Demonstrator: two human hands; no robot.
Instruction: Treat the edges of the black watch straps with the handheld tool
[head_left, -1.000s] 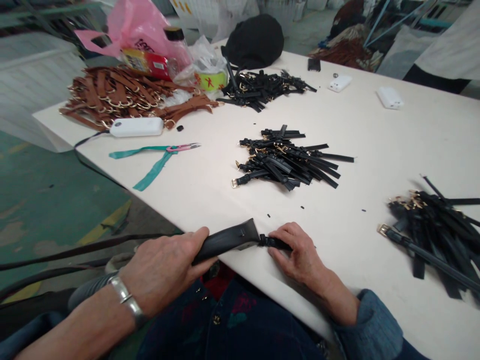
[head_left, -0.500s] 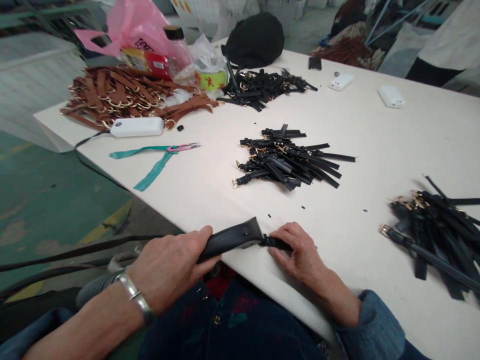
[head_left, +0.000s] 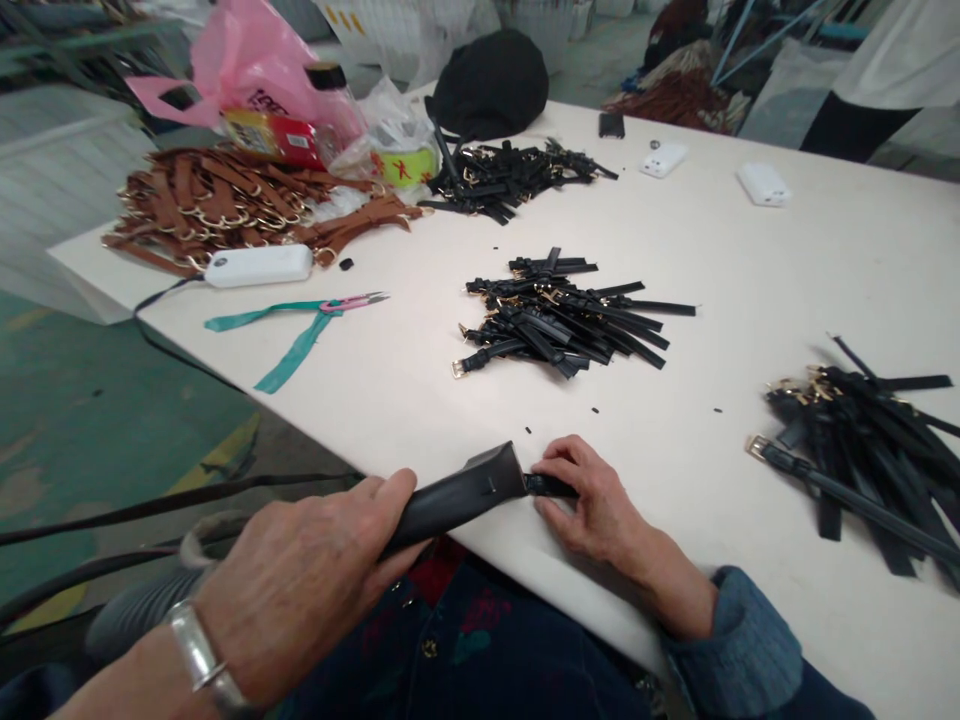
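Observation:
A black leather piece (head_left: 461, 495), wide and flat-ended, is gripped by my left hand (head_left: 307, 570) at the table's near edge. My right hand (head_left: 600, 505) pinches a short black strap (head_left: 549, 486), whose left end meets the wide end of the leather piece. Beyond my hands lies a heap of black straps with gold buckles (head_left: 562, 315). Another such heap (head_left: 862, 430) spreads at the right, with one buckled strap (head_left: 847, 490) along its near side. Small black scraps dot the tabletop near my right hand.
On the white table (head_left: 390, 400) are pink snips with teal ribbon (head_left: 326, 307), a white device (head_left: 259, 266), brown straps (head_left: 225, 205), a pink bag (head_left: 251, 60), more black straps (head_left: 517, 175) and a black cap (head_left: 491, 85). A person in white stands at the far right (head_left: 900, 60).
The black leather piece has rolled a little in my left hand, showing more of its broad face. The camera view has shifted slightly to the right. My right hand keeps its pinch.

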